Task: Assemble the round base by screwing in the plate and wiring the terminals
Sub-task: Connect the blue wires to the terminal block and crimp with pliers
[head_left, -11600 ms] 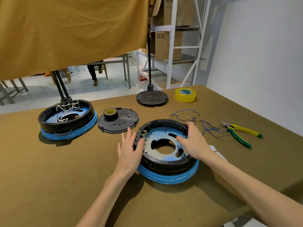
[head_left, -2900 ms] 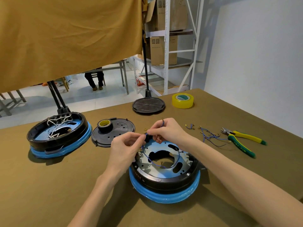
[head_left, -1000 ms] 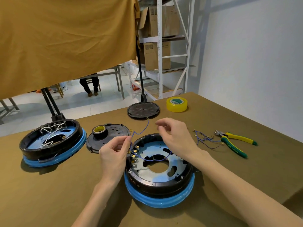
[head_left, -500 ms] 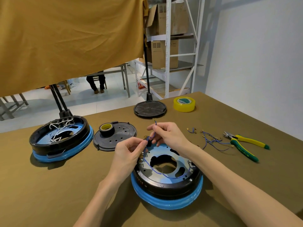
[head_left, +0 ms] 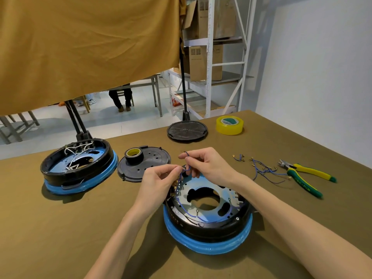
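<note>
Terminals (head_left: 175,185) partly behind left hand (head_left: 159,183) — connection unreadable.

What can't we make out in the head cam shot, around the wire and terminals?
Head view only:
- Wire end at the terminals: hidden behind the left hand; seated or not, cannot tell.
- Blue wire between the fingers of the right hand: too thin to follow.
- Plate screws: too small to judge.
- Near edge of the round base: partly behind the right forearm.

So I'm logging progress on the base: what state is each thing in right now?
near round base: open, plate in, blue wire loose across it
blue wire: pinched by both hands
left hand: pinching wire
right hand: pinching wire
far round base: open, white wires inside
pliers: lying unused
spare wires: loose on table
</note>
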Demonstrator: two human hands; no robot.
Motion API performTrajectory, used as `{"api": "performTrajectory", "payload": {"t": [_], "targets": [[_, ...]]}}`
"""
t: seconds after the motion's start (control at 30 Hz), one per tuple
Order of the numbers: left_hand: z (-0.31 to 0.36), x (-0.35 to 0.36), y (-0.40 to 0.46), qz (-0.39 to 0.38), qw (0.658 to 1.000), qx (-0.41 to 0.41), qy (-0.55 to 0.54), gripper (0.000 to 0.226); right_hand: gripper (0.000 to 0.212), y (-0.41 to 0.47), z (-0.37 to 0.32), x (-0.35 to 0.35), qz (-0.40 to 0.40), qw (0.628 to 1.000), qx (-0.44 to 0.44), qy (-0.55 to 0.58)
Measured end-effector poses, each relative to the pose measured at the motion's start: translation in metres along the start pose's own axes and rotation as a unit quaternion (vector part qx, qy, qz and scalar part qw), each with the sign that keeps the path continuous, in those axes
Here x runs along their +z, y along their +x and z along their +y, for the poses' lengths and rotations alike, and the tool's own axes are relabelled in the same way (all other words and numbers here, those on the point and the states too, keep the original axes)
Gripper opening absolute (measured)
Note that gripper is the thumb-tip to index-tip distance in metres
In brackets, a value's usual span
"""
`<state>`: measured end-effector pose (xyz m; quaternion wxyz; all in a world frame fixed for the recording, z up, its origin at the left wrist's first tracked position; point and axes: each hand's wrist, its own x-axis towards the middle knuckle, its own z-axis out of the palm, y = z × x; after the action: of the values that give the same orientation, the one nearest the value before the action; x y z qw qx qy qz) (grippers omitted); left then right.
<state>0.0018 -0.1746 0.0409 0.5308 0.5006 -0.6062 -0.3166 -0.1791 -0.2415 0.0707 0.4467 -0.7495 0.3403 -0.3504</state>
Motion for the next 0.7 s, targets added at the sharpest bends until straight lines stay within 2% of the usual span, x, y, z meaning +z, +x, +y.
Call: {"api": "performTrajectory", "payload": {"t": [0.1,0.23,0.4,0.53,0.7], "targets": [[0.001,-0.002,0.001,0.006,1.000,-0.019,-0.013,0.015,0.023,0.001,-0.001,0.001,-0.004,1.000,0.021,0.018],[-0.003,0.000,-0.002,0.031,0.999,-0.019,-0.024,0.010,0.019,-0.004,-0.001,0.002,-0.068,0.994,0.057,0.057],[-0.004,-0.006,0.000,-0.004,1.000,-0.025,-0.010,0.012,0.017,-0.002,0.000,-0.008,-0.031,0.992,0.087,0.091],[-0.008,-0.007,0.001,-0.007,1.000,-0.022,0.022,0.007,0.014,0.001,0.005,-0.008,-0.048,0.984,0.145,0.087],[-0.015,-0.002,-0.001,0.041,0.996,-0.003,0.081,0.028,0.020,0.001,0.013,-0.001,-0.057,0.976,0.177,0.110]]}}
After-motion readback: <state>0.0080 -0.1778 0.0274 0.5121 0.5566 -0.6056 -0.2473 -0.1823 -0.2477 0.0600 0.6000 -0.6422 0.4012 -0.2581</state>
